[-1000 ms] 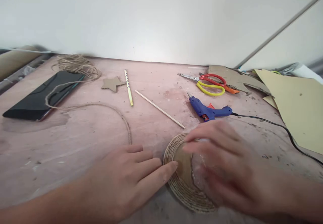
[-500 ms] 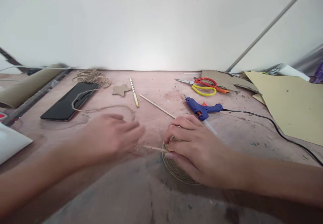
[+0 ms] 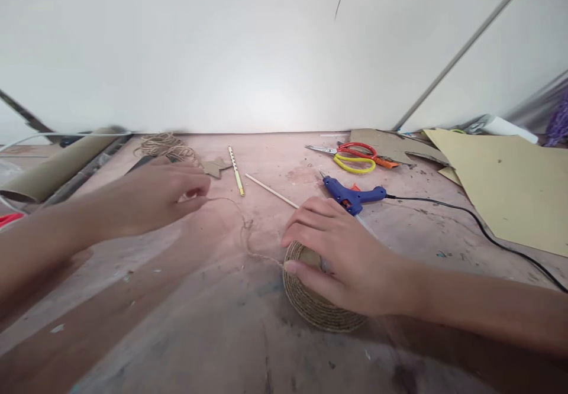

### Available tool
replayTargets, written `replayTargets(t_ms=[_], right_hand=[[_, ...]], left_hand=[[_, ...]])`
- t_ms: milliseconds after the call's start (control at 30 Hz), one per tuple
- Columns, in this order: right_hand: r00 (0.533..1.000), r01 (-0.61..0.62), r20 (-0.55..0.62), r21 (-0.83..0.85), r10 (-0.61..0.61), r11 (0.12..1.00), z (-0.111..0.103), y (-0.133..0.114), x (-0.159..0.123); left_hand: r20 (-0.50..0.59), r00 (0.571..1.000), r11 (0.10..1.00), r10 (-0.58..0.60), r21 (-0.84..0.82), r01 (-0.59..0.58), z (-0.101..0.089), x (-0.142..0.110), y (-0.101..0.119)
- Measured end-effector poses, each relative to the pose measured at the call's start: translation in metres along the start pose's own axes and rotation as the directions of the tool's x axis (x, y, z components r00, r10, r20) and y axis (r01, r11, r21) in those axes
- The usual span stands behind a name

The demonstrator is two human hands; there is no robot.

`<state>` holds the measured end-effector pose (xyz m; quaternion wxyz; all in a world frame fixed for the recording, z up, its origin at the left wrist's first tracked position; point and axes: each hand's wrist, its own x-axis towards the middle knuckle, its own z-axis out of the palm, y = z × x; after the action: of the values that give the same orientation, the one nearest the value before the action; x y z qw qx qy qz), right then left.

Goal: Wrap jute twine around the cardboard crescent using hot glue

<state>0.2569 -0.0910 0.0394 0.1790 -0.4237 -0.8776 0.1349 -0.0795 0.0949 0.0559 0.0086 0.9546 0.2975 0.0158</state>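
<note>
My right hand (image 3: 344, 255) grips a round of coiled twine (image 3: 319, 311) lying on the table, its thumb on the near-left edge and its fingers over the far side. A bare cardboard middle (image 3: 310, 258) shows inside the coils. From the round's left edge a loose strand of jute twine (image 3: 261, 256) runs left with a small kink. The fingers of my left hand (image 3: 166, 196) are pinched on this strand, above the phone (image 3: 141, 162), which is mostly hidden. Behind that hand sits a tangled bundle of twine (image 3: 166, 145).
A blue glue gun (image 3: 350, 194) with a black cord (image 3: 465, 207) lies beyond my right hand. Scissors (image 3: 355, 157), cardboard scraps (image 3: 386, 144), a yellow sheet (image 3: 510, 187), a thin stick (image 3: 270, 189), a pencil (image 3: 236, 170), a cardboard star (image 3: 216, 167) and a cardboard tube (image 3: 53, 166) lie around.
My left hand has moved left and away from the round, over the phone; the strand between the hands is longer and slack. My right hand stays on the round, its fingers slightly more spread.
</note>
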Motion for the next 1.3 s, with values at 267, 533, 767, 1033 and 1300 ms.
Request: replayTargets(t_ms=[267, 533, 767, 1033, 1300], right_hand=[[0.960, 0.000, 0.274, -0.184, 0.051, 0.983, 0.015, -0.020, 0.054], [0.939, 0.084, 0.342, -0.193, -0.013, 0.978, 0.018, -0.020, 0.052], [0.944, 0.115, 0.329, -0.248, -0.028, 0.962, 0.023, -0.024, 0.043], [0.977, 0.001, 0.208, -0.257, 0.054, 0.966, 0.005, -0.019, 0.048], [0.916, -0.332, 0.111, -0.330, 0.385, 0.884, -0.009, 0.048, 0.064]], left_hand=[[-0.127, 0.981, 0.961, 0.149, -0.214, -0.173, 0.027, -0.009, 0.063], [-0.153, 0.986, 0.918, 0.067, -0.377, -0.121, 0.025, -0.012, 0.067], [-0.232, 0.950, 0.946, -0.210, -0.294, 0.137, -0.005, -0.006, 0.025], [-0.421, 0.887, 0.978, -0.193, -0.010, 0.208, -0.007, 0.006, 0.005], [-0.259, 0.920, 0.881, 0.295, -0.300, -0.367, 0.047, 0.001, 0.122]])
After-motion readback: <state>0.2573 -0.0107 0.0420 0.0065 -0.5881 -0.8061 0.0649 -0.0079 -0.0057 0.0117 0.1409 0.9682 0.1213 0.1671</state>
